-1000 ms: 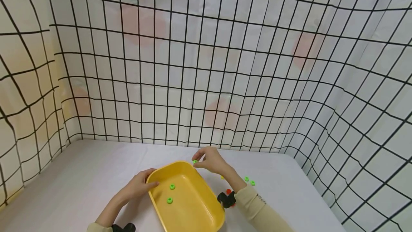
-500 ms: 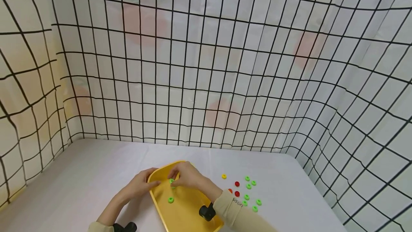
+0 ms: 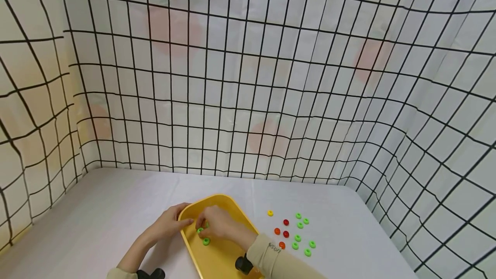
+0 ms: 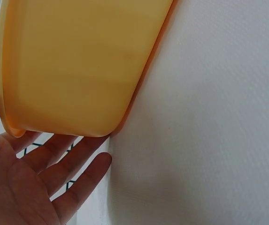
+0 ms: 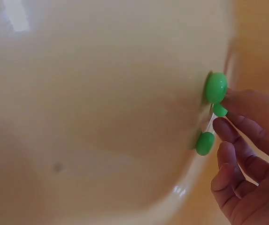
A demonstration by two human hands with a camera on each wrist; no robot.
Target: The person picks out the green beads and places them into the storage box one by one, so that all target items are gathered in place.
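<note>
Held green bead (image 5: 220,110): located inside the yellow tray (image 3: 211,257), at its far left part; contact with the floor cannot be confirmed. Right hand (image 3: 215,221): thumb and index finger appear to pinch this bead. Two further green beads (image 3: 206,241) lie close by on the tray floor. Left hand (image 3: 167,223): grips the tray at its far left corner, thumb over the rim, fingers at the outer wall.

Progress (judgement): gathering of green beads appears partly complete. Two lie in the tray and a third is in the fingers; seven loose green beads (image 3: 297,237) remain on the white table (image 3: 341,227). Two red beads (image 3: 286,234), two orange beads (image 3: 277,230) and one yellow bead (image 3: 270,213) also lie there; their role is unclear.

Visibility: in the head view, the right fingers partly hide one tray bead. The right sleeve (image 3: 280,259) covers part of the tray; the tray's near end is cut off
</note>
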